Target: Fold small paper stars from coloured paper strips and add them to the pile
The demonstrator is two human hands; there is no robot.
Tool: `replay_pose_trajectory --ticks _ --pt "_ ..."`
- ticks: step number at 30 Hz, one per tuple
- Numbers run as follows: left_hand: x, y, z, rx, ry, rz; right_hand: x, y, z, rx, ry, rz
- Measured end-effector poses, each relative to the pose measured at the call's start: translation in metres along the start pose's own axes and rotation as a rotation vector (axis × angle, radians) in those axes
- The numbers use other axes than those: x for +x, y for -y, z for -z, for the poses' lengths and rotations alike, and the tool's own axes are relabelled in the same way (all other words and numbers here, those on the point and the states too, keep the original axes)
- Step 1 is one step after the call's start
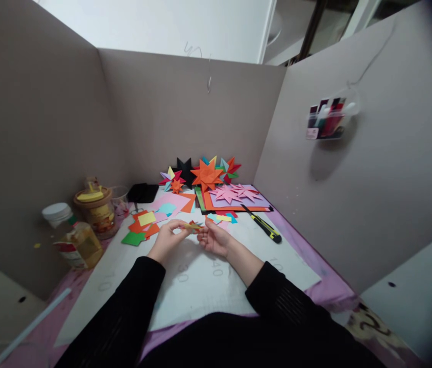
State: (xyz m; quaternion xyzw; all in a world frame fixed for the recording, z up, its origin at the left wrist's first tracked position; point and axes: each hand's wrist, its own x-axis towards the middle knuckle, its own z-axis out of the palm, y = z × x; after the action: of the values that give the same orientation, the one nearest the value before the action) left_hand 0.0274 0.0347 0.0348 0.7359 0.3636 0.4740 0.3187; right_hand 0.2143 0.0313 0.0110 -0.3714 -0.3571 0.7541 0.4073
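My left hand (169,238) is closed in a pinch on a small folded paper piece (193,226), orange-yellow with some darker colours, held above the white sheet. My right hand (214,238) meets the other end of this piece, its fingers curled and the thumb raised along it. The exact folds are too small to make out. Just behind the hands lie small blue and yellow paper pieces (223,218). Left of my left hand is a loose pile of orange paper squares (138,226), with a yellow square (146,219) and a green square (134,238).
Folded paper stars, among them an orange star (207,175) and a pink star (225,193), are at the back. A utility knife (264,225) lies on the right. A bottle (81,244), a jar (99,212) and a plastic cup (120,198) stand left. Grey panels (193,107) enclose the table.
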Motion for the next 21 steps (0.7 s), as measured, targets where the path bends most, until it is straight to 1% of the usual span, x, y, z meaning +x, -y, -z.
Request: replay_pose_trajectory --ticks 2,3,4,5,6,8,12,15,18,21 --pt "-0.001 -0.002 -0.001 -0.092 -0.012 0.233 0.004 -0.004 -0.001 -0.124 -0.175 0.242" --pt "-0.002 -0.003 -0.001 -0.137 -0.005 0.319 0.006 -0.006 -0.001 -0.203 -0.234 0.363" --pt "-0.002 -0.003 -0.002 -0.175 0.005 0.381 0.006 -0.007 -0.002 -0.277 -0.258 0.461" --pt "-0.003 -0.003 -0.003 -0.205 0.015 0.421 0.006 -0.009 -0.003 -0.341 -0.257 0.533" --pt "-0.003 -0.003 -0.005 -0.227 0.028 0.444 0.006 -0.010 -0.004 -0.386 -0.237 0.577" --pt "-0.004 -0.004 -0.007 -0.250 0.063 0.453 0.005 -0.012 -0.007 -0.418 -0.202 0.610" --pt "-0.005 -0.007 -0.010 -0.238 0.105 0.447 0.003 -0.013 -0.009 -0.414 -0.172 0.566" --pt "-0.004 -0.009 -0.007 -0.258 0.152 0.437 0.003 -0.013 -0.009 -0.432 -0.186 0.548" --pt "-0.003 -0.008 -0.003 -0.343 0.220 0.422 0.004 -0.013 -0.006 -0.466 -0.206 0.545" --pt "-0.003 -0.006 0.000 -0.375 0.213 0.451 0.005 -0.012 -0.005 -0.482 -0.199 0.529"
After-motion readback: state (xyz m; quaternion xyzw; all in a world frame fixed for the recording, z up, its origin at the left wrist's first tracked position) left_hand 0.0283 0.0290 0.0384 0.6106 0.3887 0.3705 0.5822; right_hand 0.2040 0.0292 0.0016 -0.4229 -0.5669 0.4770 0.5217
